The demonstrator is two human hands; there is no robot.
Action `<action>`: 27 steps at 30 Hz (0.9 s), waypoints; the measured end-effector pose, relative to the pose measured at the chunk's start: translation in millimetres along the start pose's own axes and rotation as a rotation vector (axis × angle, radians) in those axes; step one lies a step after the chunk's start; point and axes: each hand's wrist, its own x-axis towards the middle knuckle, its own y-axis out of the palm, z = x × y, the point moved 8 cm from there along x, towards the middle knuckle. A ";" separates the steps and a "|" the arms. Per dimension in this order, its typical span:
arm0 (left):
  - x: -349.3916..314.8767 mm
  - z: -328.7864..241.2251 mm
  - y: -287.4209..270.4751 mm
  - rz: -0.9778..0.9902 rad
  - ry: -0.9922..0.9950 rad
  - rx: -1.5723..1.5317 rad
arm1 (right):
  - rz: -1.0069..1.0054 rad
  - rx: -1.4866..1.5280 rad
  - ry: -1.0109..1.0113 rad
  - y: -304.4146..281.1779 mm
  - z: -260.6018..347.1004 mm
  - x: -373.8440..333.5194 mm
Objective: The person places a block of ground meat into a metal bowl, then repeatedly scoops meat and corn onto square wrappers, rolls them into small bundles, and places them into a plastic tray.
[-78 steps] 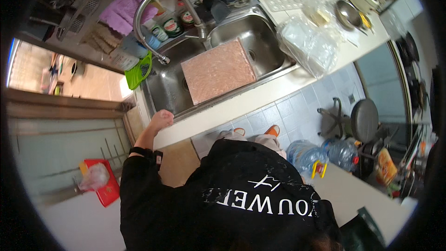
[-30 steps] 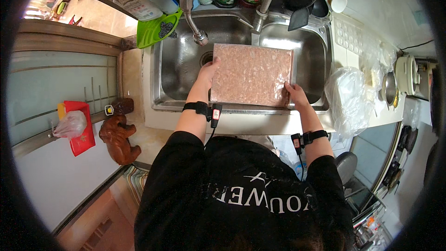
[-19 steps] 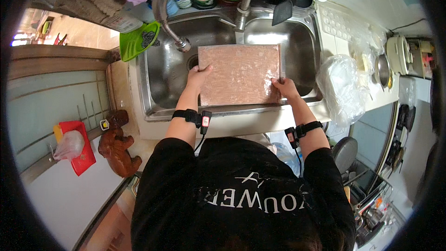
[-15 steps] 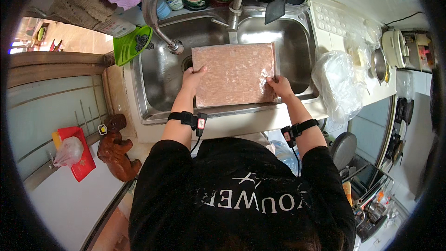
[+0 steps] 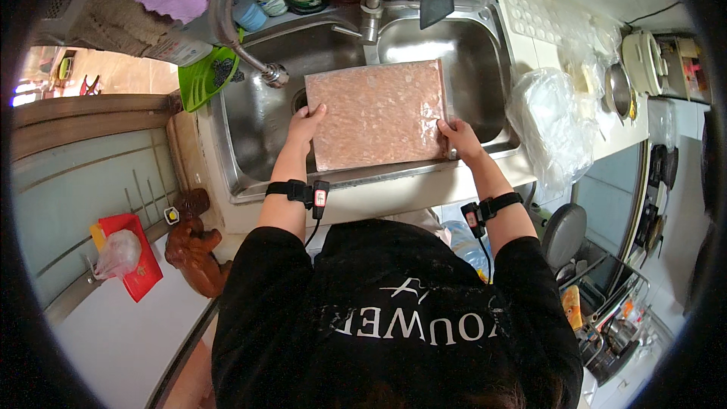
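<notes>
Pink speckled board: covers sink divider.
Left hand: grips left edge.
Right hand: grips right edge, fingertips hidden.

A single head-worn fisheye view looks steeply down from above the person's shoulders onto a steel sink, fairly close, with edges bending toward the dark rim.
</notes>
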 end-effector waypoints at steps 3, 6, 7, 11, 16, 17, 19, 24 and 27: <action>7.0 0.7 -4.1 -0.045 0.024 -0.014 | -0.010 0.077 0.036 -3.4 -3.1 -4.8; 13.9 7.6 0.2 -0.041 0.001 -0.250 | -0.027 0.155 -0.023 -2.0 3.3 -7.6; 15.0 12.3 1.4 -0.050 -0.043 -0.345 | -0.008 0.152 -0.026 0.1 5.2 -8.8; 13.5 8.6 9.6 -0.053 -0.010 -0.223 | 0.065 0.084 -0.037 5.0 14.5 -13.5; -0.7 0.5 12.2 -0.051 0.082 -0.327 | 0.063 -0.023 -0.076 2.0 22.4 -14.6; -1.8 -1.5 12.4 -0.046 0.108 -0.349 | -0.010 -0.067 -0.080 -2.7 22.8 -13.2; -1.4 -4.4 12.2 -0.049 0.169 -0.362 | 0.004 -0.059 -0.055 -3.0 20.0 -13.0; 13.4 0.7 12.7 -0.055 0.157 -0.272 | -0.044 -0.027 -0.101 -9.0 21.0 -11.9; 18.9 3.0 12.7 -0.066 0.122 -0.203 | -0.071 -0.115 -0.104 -10.6 20.6 -9.7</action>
